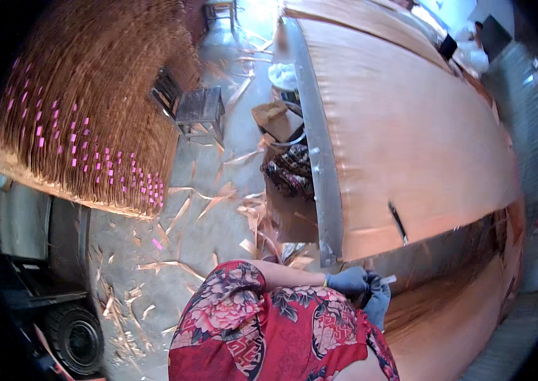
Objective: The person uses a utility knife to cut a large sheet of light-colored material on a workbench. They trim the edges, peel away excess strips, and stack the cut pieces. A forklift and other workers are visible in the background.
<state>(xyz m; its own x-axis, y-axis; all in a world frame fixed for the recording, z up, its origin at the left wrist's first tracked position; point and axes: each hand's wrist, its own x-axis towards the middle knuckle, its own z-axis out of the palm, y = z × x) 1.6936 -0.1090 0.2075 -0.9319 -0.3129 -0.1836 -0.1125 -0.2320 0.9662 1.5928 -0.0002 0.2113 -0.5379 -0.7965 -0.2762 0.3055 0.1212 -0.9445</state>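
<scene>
two gloved hands meeting at near edge of veneer sheet lying on tabletop, pinching small pale tool; dark split remaining unpatched, scraps littering floor.

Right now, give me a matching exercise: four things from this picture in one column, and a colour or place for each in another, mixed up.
Things:
1. veneer sheet
2. gloves
3. veneer stack
4. wheel

Descriptions:
A. blue-grey, on the hands
B. black, lower left on the floor
C. pale orange, spread across the right
D. upper left, with pink tags in its edge

Pairs: 1-C, 2-A, 3-D, 4-B
</scene>
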